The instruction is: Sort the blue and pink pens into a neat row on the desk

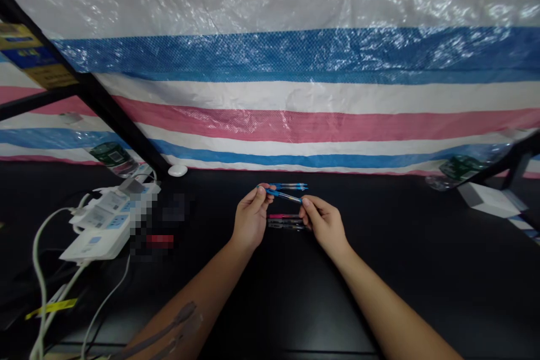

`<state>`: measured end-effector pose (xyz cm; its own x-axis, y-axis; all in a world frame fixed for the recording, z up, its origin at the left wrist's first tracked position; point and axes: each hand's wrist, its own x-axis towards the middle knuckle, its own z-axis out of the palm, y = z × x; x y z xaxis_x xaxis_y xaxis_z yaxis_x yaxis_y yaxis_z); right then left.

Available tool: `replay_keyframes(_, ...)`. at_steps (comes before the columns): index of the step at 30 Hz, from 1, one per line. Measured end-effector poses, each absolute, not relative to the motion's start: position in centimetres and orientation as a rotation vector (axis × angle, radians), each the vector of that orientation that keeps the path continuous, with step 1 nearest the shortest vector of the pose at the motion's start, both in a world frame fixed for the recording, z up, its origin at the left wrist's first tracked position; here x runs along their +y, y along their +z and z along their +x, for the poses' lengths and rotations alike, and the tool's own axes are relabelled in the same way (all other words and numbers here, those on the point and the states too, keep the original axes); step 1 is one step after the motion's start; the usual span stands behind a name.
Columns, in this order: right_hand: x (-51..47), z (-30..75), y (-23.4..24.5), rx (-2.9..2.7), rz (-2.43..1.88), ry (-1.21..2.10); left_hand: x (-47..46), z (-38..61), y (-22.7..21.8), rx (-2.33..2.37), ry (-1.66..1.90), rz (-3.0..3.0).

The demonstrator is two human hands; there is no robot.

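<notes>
Both my hands hold one blue pen (283,196) above a black table (422,270). My left hand (252,218) pinches its left end, fingers closed. My right hand (323,222) pinches the right end, fingers closed too. Another blue pen (291,186) lies on the table just behind the held one. A pink pen (283,216) and a dark pen (284,226) lie between my hands, partly hidden by my right fingers.
White power strips (105,222) with white cables sit at the left. A small white round object (178,170) rests by the striped tarp (295,67) behind the table. Plastic bottles (112,156) lie at both far corners. A white box (489,199) stands at the right.
</notes>
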<state>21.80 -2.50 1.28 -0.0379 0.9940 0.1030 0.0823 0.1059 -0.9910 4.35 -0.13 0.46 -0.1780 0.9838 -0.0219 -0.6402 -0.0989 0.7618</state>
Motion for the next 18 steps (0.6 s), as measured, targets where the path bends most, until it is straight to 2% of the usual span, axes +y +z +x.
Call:
replay_keyframes(11,-2.78,21.91,1.53,-1.513,-1.149,0.855,0.23,4.37,0.16,0.780,1.615,0.526)
replay_keyframes(18,-2.19,21.77,1.08,-1.211,-1.118,1.238,-0.21,4.42,0.76,0.709,1.475,0.683)
